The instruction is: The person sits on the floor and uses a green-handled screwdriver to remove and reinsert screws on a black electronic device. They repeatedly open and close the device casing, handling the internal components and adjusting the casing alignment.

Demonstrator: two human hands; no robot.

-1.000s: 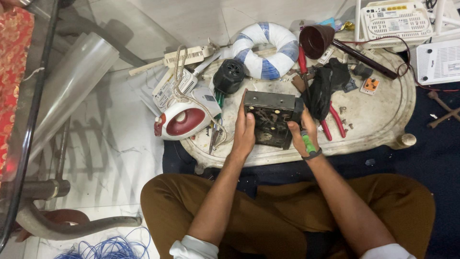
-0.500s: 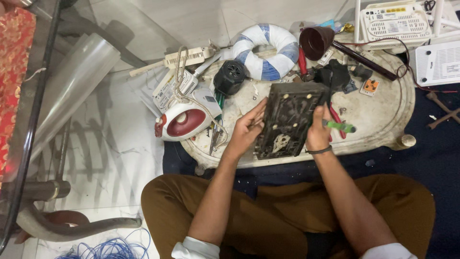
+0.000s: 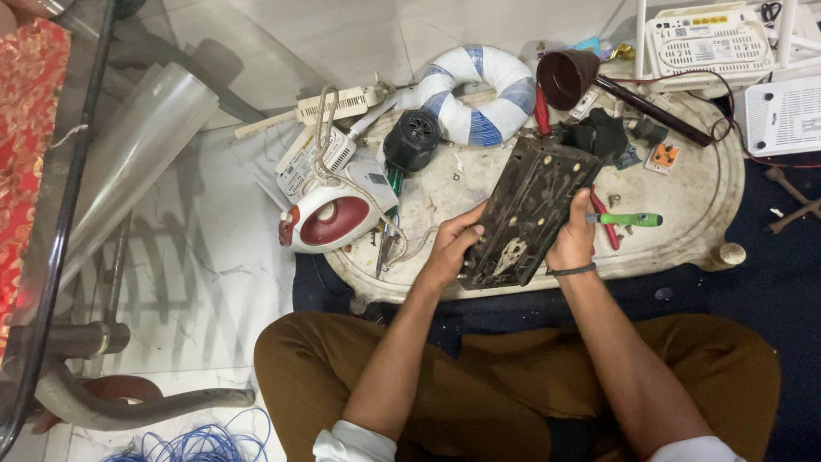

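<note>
While the person sits cross-legged, both hands hold a dark, grimy rectangular metal plate tilted above an oval off-white surface. Left hand has its grip clamped on the plate's lower left edge; right hand has its grip clamped on the right edge, also pinching a green-handled screwdriver pointing away to the right. Left of the left grip lies a red and white clothes iron; beyond the plate, a blue and white striped ring.
</note>
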